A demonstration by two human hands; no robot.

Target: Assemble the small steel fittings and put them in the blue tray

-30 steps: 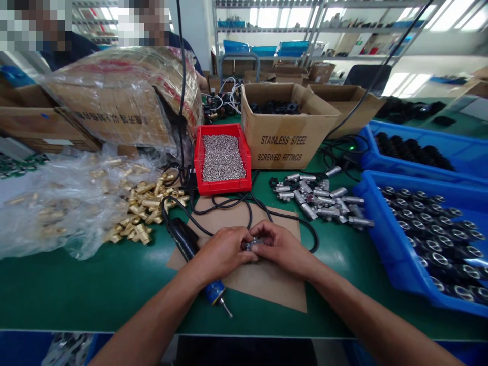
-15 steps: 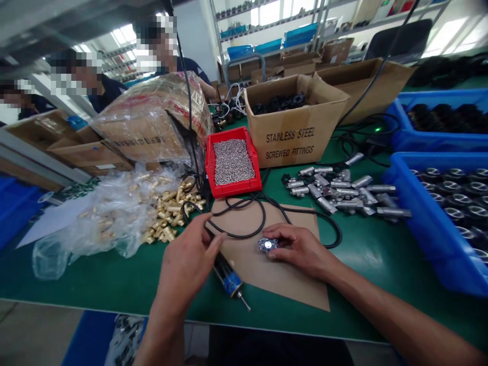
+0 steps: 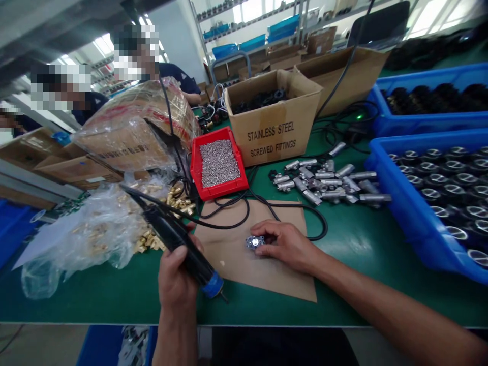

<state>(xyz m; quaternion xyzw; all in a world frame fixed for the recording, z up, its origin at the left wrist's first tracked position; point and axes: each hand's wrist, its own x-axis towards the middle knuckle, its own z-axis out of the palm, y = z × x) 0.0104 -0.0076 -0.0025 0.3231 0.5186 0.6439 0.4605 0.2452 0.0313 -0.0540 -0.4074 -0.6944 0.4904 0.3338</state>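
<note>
My left hand (image 3: 178,277) is wrapped round a black electric screwdriver (image 3: 179,241) with a blue band near its tip. The tool is lifted off the table and tilted, its thin bit pointing down and to the right, its cord running off the upper left end. In the fingers of my right hand (image 3: 285,245) is a small silver metal fitting (image 3: 254,242) with a lobed edge and a bright round centre. It is held over the brown cardboard sheet (image 3: 282,284); whether it touches the sheet, I cannot tell.
Behind the cardboard stands a red bin (image 3: 236,188) of tiny metal pieces. Brass fittings (image 3: 147,241) and plastic bags (image 3: 87,244) lie left, silver fittings (image 3: 328,183) right. A blue crate (image 3: 415,229) of round parts borders the right. Black cable (image 3: 229,226) loops mid-table. Co-workers sit beyond the boxes.
My left hand has closed round the electric screwdriver and raised it from the table. My right hand still holds the fitting over the cardboard. The whole view has shifted slightly.
</note>
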